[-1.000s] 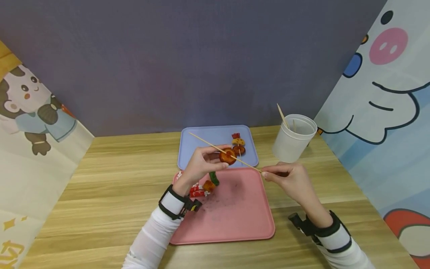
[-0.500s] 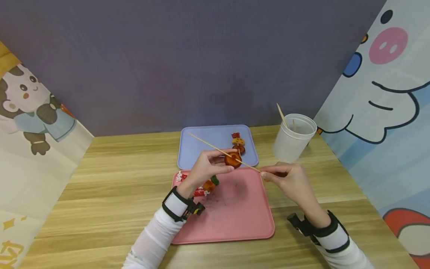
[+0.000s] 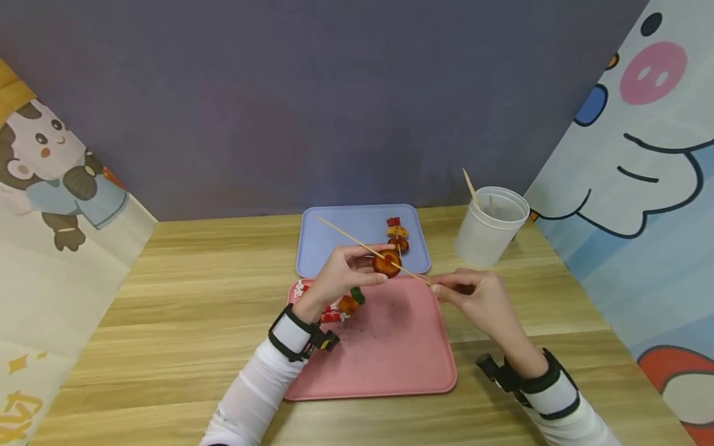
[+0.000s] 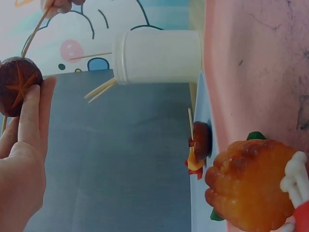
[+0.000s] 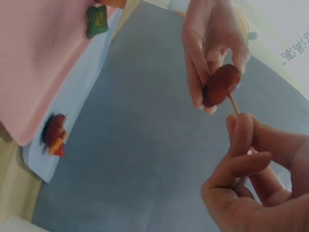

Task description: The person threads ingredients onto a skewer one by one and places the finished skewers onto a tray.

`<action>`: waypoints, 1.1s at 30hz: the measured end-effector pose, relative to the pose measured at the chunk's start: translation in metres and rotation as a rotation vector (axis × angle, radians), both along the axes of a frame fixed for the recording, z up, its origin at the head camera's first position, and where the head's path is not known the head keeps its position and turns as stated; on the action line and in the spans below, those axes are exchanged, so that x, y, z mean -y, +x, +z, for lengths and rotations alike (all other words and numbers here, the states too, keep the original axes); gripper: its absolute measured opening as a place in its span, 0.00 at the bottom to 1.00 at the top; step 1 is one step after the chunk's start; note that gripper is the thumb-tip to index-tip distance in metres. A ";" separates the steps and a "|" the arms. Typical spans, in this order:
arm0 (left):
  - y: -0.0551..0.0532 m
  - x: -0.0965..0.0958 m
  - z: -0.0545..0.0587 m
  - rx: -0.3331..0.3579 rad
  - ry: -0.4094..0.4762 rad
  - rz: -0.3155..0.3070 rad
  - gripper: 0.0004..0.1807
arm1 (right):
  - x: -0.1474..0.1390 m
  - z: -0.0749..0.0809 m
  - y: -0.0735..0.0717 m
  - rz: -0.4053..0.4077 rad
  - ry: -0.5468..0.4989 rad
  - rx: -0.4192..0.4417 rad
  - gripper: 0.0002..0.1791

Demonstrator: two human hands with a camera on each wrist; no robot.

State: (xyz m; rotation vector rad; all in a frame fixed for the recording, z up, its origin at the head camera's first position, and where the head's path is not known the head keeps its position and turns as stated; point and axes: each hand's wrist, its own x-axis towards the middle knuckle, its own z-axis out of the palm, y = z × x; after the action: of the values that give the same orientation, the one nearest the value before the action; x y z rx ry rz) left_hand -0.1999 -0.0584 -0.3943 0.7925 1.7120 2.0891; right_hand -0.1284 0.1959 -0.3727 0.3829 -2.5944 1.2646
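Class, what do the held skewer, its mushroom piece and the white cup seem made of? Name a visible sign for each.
Skewer: probably bamboo or wood, matte; pale tan colour.
Mushroom piece: perhaps plastic or rubber, glossy; sheen on brown surface.
White cup: likely plastic, satin; smooth wall, thick moulded-looking rim.

Left forearm [image 3: 259, 387] blocks some of the red-and-white pieces [image 3: 332, 316], near end of the skewer [image 3: 348, 236] gets lost in the right hand [image 3: 474, 294], left wrist cam lops that hand off up top.
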 end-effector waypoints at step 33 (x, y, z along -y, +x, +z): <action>-0.004 0.025 -0.012 -0.318 -0.548 0.279 0.23 | -0.028 -0.024 -0.025 0.015 -0.036 0.188 0.11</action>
State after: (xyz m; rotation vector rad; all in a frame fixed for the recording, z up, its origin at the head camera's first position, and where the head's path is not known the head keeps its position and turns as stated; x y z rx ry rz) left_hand -0.2044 -0.0830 -0.4063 0.7681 2.5358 1.5584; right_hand -0.1537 0.2235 -0.3967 0.2907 -2.7224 1.4129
